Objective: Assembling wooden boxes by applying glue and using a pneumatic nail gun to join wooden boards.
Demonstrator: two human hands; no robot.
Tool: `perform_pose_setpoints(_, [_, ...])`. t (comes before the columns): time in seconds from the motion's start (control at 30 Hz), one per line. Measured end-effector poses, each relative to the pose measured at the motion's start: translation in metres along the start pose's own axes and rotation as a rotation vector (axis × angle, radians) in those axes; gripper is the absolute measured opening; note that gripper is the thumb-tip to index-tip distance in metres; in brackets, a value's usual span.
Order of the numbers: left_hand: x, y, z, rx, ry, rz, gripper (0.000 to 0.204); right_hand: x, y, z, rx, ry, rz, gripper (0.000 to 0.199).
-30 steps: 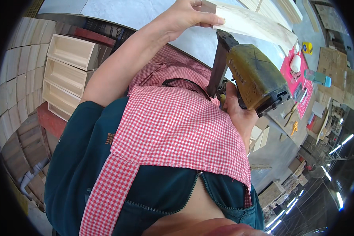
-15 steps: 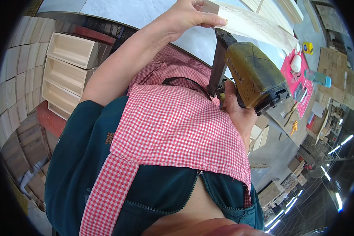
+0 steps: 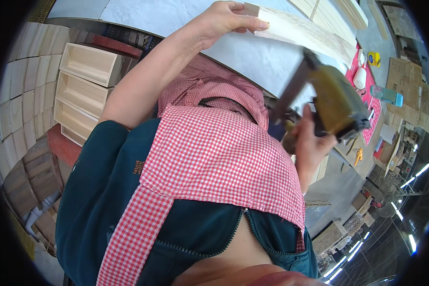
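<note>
My left hand (image 3: pixel 228 23) is closed on the near end of a pale wooden workpiece (image 3: pixel 306 32), thumb on its top edge and the fingers behind it. The workpiece stretches away to the right over a pale tabletop (image 3: pixel 143 13). My right hand (image 3: pixel 311 138) grips a nail gun (image 3: pixel 339 101) with a worn yellow-brown body and a dark magazine. Smeared by motion, the tool hangs in front of the workpiece with its nose apart from it. Part of my right hand's grip is hidden behind the tool.
Open wooden boxes (image 3: pixel 83 90) are stacked at the left, beside a wall of stacked wood pieces (image 3: pixel 26 71). To the right lie a pink cloth (image 3: pixel 372 114), a white bottle (image 3: pixel 360 77), a clear bottle (image 3: pixel 387 95), a yellow tape measure (image 3: pixel 374 59) and an orange-handled tool (image 3: pixel 359 156).
The nail gun has swung to the right in my right hand, away from the workpiece's near end. My left hand and the workpiece have shifted slightly left.
</note>
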State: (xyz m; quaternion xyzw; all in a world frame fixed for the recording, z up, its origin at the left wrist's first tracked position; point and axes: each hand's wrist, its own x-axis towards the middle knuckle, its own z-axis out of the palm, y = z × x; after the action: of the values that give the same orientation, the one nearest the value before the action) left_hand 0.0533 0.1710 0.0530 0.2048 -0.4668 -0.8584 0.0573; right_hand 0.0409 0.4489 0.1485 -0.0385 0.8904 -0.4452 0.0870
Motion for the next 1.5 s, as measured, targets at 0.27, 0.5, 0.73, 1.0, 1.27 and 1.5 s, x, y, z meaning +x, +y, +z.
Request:
perform_pose_setpoints(0.27, [0.004, 0.018, -0.052, 0.898, 0.004, 0.235, 0.092, 0.117, 0.150, -0.113, -0.425, 0.186, -0.183, 0.048])
perform_pose_setpoints(0.5, [0.013, 0.011, -0.087, 1.143, 0.039, 0.279, 0.096, 0.179, 0.233, -0.145, -1.107, 0.278, -0.132, 0.056])
perform_pose_setpoints(0.73, [-0.006, 0.011, -0.087, 1.110, 0.071, 0.181, 0.089, 0.252, 0.149, -0.153, -0.708, 0.224, -0.199, 0.044])
perform_pose_setpoints(1.0, [-0.041, 0.014, -0.089, 0.868, 0.327, 0.105, 0.044, 0.422, 0.166, -0.100, -0.868, 0.495, -0.132, 0.063])
perform_pose_setpoints(1.27, [-0.056, 0.012, -0.070, 0.401, 0.634, 0.201, 0.021, 0.455, 0.203, -0.132, -0.369, 0.549, 0.025, 0.072])
perform_pose_setpoints(1.5, [-0.047, -0.001, -0.059, 0.431, 0.665, 0.274, 0.020, 0.259, 0.060, -0.040, 0.505, 0.474, -0.388, 0.042])
